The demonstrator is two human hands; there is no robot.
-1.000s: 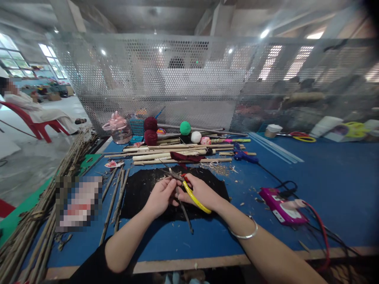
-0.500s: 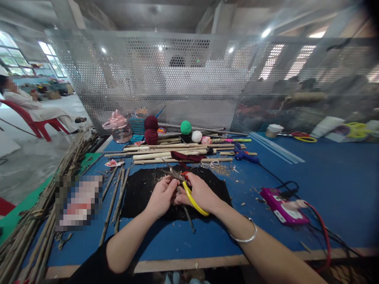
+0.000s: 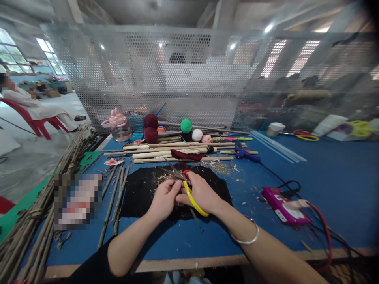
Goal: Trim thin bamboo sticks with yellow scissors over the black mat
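Note:
My right hand (image 3: 204, 194) is closed round a pair of scissors (image 3: 192, 200) with yellow and red handles. Their blades are parted and point up and to the left, above my left fingertips. My left hand (image 3: 165, 200) pinches a thin twig (image 3: 196, 219) close to the blades. Most of the twig's upper part is hidden by my fingers, and its lower end slants out below my right hand, blurred. Both hands are close together over a black cloth (image 3: 134, 193) strewn with bark shavings.
Bundled twigs (image 3: 44, 205) lie along the left side, with loose sticks (image 3: 109, 205) beside the cloth. Peeled rods (image 3: 183, 160) and yarn balls (image 3: 186, 126) lie behind it. A blue glue gun (image 3: 247, 155) and purple power strip (image 3: 282, 207) are on the right. A perforated screen (image 3: 189, 75) stands behind.
The twig's lower end has swung a little to the right. My left hand has turned slightly, its thumb now covering more of the twig, and the scissor blades have tilted more upright.

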